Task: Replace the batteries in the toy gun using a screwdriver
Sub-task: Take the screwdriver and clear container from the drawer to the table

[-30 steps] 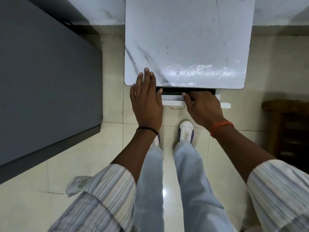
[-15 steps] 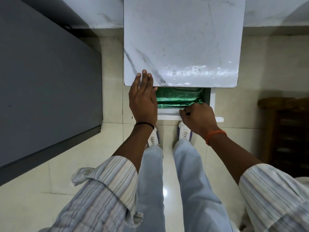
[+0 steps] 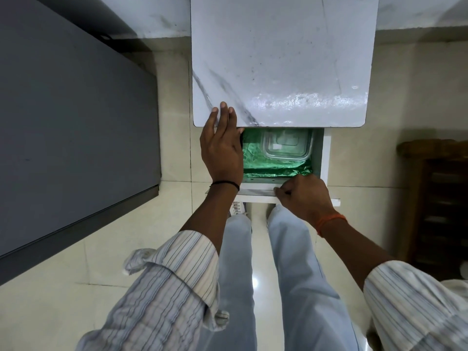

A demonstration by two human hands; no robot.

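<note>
The white marbled surface (image 3: 278, 59) ended in a rounded front edge, and beneath it a white drawer (image 3: 325, 155) stood pulled out toward the person. The left hand (image 3: 221, 150) lay flat with straight fingers (image 3: 223, 115) over the surface's near left corner, its palm hanging past the edge above the drawer's left side. The right hand (image 3: 305, 196) had its grip closed on the drawer's front lip (image 3: 255, 192), fingers curled under. Inside the drawer, a clear lidded container (image 3: 286, 145) sat on a green liner (image 3: 273, 165), just beyond the right hand. Neither the toy gun nor the screwdriver could be seen. A dark grey slab (image 3: 71, 117) bordered the pale floor (image 3: 172, 148) on the left; a wooden rack (image 3: 438, 198) stood right.
</note>
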